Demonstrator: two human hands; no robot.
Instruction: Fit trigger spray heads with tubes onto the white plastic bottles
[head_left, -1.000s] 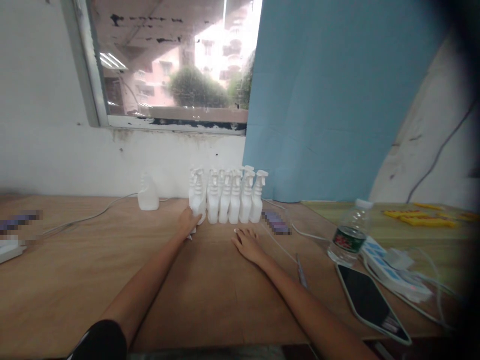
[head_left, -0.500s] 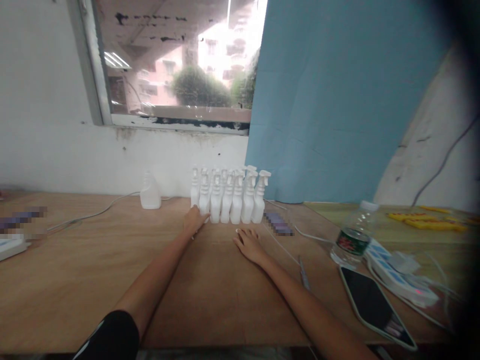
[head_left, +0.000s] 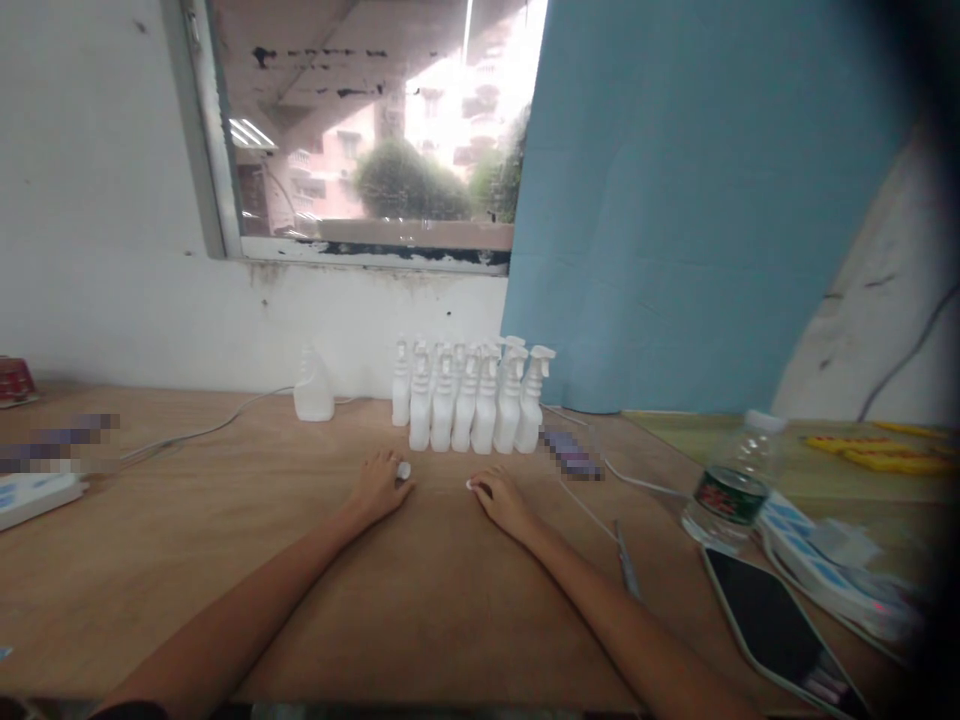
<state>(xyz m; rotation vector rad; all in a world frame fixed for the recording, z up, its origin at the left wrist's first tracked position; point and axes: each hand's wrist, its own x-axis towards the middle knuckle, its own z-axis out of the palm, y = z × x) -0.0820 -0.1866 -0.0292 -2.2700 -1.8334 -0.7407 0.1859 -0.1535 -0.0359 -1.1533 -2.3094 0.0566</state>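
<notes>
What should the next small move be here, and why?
Probably the left hand should reach for the lone white bottle near the wall: it stands apart from the clustered spray bottles, on the left hand's side, and neither hand holds a bottle. The small white item by that hand is unclear.

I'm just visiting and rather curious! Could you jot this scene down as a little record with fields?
Surface: wooden table below a window
Left hand: in front of the bottles, a small white piece at its fingertips
Right hand: nearby, a white bit at its fingertips, too small to identify
Bottle group: white spray bottles, upright, clustered together
Set apart: lone white bottle, left of the group
Far right: water bottle, phone, power strip
</notes>
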